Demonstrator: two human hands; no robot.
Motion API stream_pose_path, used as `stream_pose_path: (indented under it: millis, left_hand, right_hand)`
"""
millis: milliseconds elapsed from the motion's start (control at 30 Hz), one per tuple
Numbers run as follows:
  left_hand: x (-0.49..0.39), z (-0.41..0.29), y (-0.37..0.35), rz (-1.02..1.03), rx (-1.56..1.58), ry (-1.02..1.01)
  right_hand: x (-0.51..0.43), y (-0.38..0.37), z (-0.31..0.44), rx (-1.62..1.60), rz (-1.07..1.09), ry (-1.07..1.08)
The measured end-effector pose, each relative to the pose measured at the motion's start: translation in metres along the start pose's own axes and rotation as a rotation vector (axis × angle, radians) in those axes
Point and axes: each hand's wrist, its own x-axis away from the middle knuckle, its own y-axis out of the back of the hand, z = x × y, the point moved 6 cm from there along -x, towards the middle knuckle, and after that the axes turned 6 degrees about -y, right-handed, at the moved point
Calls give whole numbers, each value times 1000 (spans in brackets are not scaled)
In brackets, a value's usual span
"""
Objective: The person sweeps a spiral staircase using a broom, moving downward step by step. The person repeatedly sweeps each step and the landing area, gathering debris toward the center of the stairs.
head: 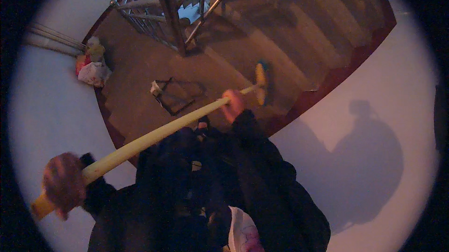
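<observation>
A broom with a long pale yellow handle (158, 134) runs slantwise across my body from lower left to upper right. My left hand (65, 183) is wrapped around its upper end, close to the orange tip. Lower down the handle, near the head, my right hand (232, 105) grips it. The yellow broom head (260, 82), with teal bristles at its edge, is on or just over the brown stair surface; contact cannot be made out. On the floor left of my right hand lies a dark angular frame-like object (177, 96) with a whitish piece at one corner.
Brown steps (280, 31) curve away at upper right beside a metal railing (172, 13). Stuffed plastic bags (93, 71) sit against the left wall, with thin poles (56, 40) by them. A dark red skirting (315, 94) borders the right wall, which bears my shadow.
</observation>
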Motion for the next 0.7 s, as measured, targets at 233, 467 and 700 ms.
stream_pose_path:
  millis: [233, 467, 700]
  left_hand:
    - [32, 127, -39, -13, -41, 431]
    - [51, 19, 58, -409, -48, 167]
    - [42, -102, 132, -252, 320, -53]
  right_hand:
    - [-5, 74, -70, 581, -307, -96]
    - [-27, -75, -2, 362, -48, -106]
    - [-10, -182, 81, 397, 40, 100]
